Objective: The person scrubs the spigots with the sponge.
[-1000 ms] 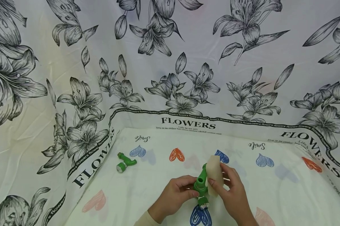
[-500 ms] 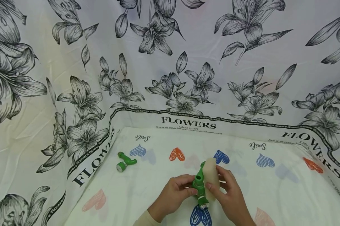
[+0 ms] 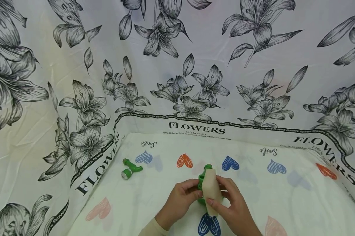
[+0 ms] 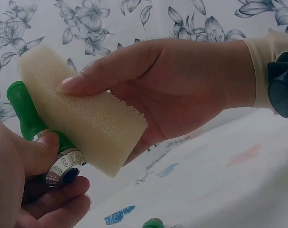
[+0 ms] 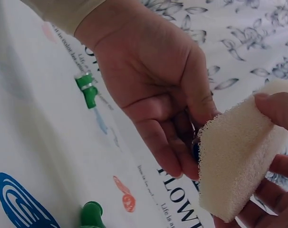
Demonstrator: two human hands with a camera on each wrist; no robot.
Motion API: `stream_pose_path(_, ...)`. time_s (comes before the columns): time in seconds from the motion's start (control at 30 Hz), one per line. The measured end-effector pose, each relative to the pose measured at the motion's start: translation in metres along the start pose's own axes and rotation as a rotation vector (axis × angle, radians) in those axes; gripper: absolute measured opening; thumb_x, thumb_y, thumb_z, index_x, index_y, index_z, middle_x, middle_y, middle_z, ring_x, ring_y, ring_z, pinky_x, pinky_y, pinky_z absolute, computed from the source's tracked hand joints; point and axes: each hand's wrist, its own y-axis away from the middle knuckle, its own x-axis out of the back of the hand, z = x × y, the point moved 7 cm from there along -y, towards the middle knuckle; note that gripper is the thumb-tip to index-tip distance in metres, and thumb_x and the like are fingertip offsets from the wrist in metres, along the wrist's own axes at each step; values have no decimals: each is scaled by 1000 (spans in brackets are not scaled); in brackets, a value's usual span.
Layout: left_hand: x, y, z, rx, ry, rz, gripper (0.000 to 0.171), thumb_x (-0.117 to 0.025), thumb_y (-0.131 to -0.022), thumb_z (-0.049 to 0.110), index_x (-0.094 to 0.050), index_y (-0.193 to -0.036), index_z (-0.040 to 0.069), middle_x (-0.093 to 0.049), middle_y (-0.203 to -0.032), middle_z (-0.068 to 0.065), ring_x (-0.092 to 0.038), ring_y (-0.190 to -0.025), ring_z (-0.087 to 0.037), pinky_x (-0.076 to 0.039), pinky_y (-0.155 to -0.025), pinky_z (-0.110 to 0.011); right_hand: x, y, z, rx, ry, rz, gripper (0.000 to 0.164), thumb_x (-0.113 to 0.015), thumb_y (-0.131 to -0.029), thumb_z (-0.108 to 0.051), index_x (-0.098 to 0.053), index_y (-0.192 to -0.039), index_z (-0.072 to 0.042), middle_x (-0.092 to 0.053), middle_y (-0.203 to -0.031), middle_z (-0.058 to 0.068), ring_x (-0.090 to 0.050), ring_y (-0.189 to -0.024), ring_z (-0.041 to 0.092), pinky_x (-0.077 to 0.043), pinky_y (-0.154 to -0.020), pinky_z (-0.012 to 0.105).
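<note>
My left hand (image 3: 177,203) grips a green plastic tap (image 3: 207,167) between thumb and fingers, above the cloth. Its silvery decorated end, with a dark blue centre, shows in the left wrist view beside the green body (image 4: 27,111). My right hand (image 3: 233,209) holds a cream porous sponge (image 3: 211,188), thumb on one face and fingers behind. In the head view the sponge covers much of the tap. Seen from the right wrist, the sponge (image 5: 234,156) lies against the left fingertips, hiding most of what they grip.
A second green tap (image 3: 131,168) with a whitish end lies on the cloth to the left. The white cloth (image 3: 154,203) is printed with hearts and lettering. A flower-printed curtain (image 3: 248,108) rises behind and at the left side.
The right hand and sponge have moved left and slightly down across the front of the tap. The tap has turned and shifted a little left in the left hand.
</note>
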Motion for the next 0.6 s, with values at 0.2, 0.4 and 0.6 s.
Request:
stream_pose_path(0.2,-2,0,0,-8,12,-17,34,-72,-104,0,-70,-137,-8,-73,-130,-16,-71,-113,-18,-58,-100,-29,2,-1,1,-10,29,18,64,-90,-93,-23,-62,-150,-19,-62,-137,-5,-60,-118,20,-59,-96,32)
stream_pose_path(0.4,-5,0,-3,-29,-5,-59,33,-72,-104,1,-71,-137,-5,-73,-127,-13,-71,-111,-17,-59,-99,-30,6,-1,7,-6,46,35,65,-89,-94,-23,-60,-152,-20,-62,-137,-3,-60,-117,19,-59,-98,34)
stream_pose_path(0.6,-8,1,-1,-47,-21,-91,33,-74,-104,3,-72,-136,-3,-72,-127,-8,-70,-110,-17,-60,-98,-32,14,-5,17,8,68,56,64,-88,-95,-22,-60,-152,-19,-62,-135,-2,-61,-115,17,-58,-97,34)
